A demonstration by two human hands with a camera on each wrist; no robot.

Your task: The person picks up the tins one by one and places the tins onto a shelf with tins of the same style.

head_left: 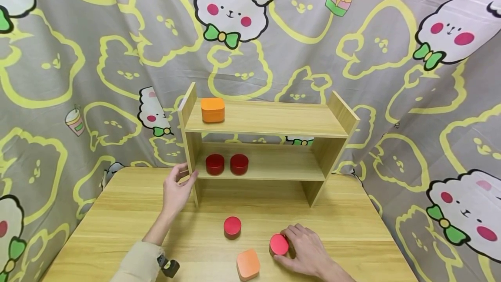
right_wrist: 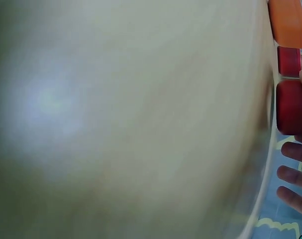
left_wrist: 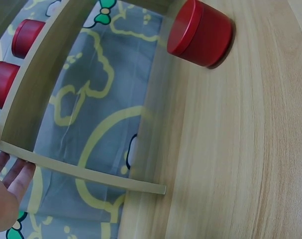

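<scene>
A small wooden shelf (head_left: 258,173) stands on the table, its left side panel (left_wrist: 91,173) held between the thumb and fingers of my left hand (head_left: 178,190). Two red round tins, one (head_left: 215,164) left of the other (head_left: 239,164), sit on its middle board. On the top board is an orange square tin (head_left: 213,110). My right hand (head_left: 307,249) grips a red round tin (head_left: 279,245) at the table's front, thumb and fingers on either side of it. Another red tin (head_left: 232,227) and an orange square tin (head_left: 248,265) lie left of that hand.
A patterned curtain (head_left: 242,68) hangs behind the shelf and along both sides of the wooden table (head_left: 117,212). A small black device (head_left: 169,267) is fixed at my left wrist. The shelf's right side panel (head_left: 342,114) rises above the top board.
</scene>
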